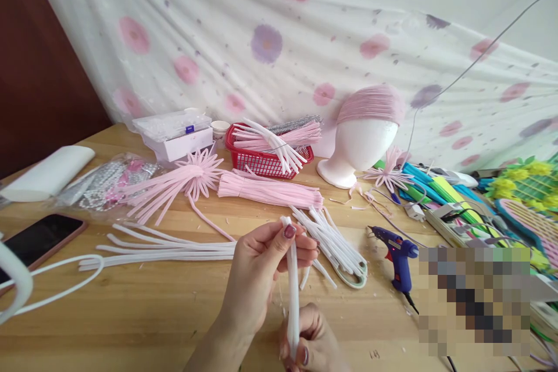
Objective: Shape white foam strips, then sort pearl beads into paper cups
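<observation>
Between my two hands stands a small bundle of white pipe cleaners (pixel 293 285), held nearly upright over the table. My left hand (pixel 261 267) pinches its top end between thumb and fingers. Lower down, near the bottom of the view, my right hand (pixel 311 340) grips the other end. Behind my left hand, more white pipe cleaners (pixel 170 250) lie fanned out to the left. To the right of the hands rests another heap of white pipe cleaners (pixel 333 238), partly over the green handle of a tool (pixel 355 282).
A blue glue gun (pixel 399 253) with a cord lies at right. Behind are a pink pipe cleaner bundle (pixel 270 189), a red basket (pixel 270 160) and a white foam head (pixel 364 142). A phone (pixel 41 238) lies left; a power strip (pixel 449 229) and cables crowd the right.
</observation>
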`<state>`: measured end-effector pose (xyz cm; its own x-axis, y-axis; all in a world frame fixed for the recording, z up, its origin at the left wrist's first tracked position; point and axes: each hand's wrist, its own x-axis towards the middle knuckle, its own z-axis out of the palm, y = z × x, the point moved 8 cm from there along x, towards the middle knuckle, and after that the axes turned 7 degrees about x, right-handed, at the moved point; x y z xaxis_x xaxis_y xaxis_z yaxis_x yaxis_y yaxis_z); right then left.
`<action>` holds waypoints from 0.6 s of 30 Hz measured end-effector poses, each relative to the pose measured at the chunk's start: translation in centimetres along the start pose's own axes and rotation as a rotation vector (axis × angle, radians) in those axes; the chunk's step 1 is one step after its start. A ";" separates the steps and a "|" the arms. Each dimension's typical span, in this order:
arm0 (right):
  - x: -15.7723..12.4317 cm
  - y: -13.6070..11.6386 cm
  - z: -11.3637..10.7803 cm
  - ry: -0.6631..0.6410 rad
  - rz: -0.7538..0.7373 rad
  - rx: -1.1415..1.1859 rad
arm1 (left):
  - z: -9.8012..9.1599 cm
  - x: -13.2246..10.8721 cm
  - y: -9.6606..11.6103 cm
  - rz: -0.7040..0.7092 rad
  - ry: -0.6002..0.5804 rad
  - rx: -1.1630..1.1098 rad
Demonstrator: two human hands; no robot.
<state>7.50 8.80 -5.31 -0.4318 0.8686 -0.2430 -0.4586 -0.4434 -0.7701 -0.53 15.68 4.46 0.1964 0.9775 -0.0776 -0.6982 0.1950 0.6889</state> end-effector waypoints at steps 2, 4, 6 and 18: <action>-0.1 0.1 -0.2 0.016 -0.006 -0.005 | 0.0 0.1 0.0 0.000 0.004 -0.004; -0.2 0.0 -0.4 0.039 -0.013 -0.009 | 0.0 0.1 0.1 0.001 0.002 -0.005; -0.4 -0.1 -0.4 0.059 -0.018 -0.010 | 0.0 0.0 0.1 0.000 0.004 -0.007; -0.3 -0.2 -0.1 0.153 -0.042 0.044 | -2.0 -0.1 0.8 0.038 0.125 0.049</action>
<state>7.75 8.67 -5.16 -0.2896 0.9087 -0.3006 -0.5091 -0.4122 -0.7556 -2.46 15.91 3.59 0.0810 0.9871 -0.1379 -0.6686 0.1564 0.7270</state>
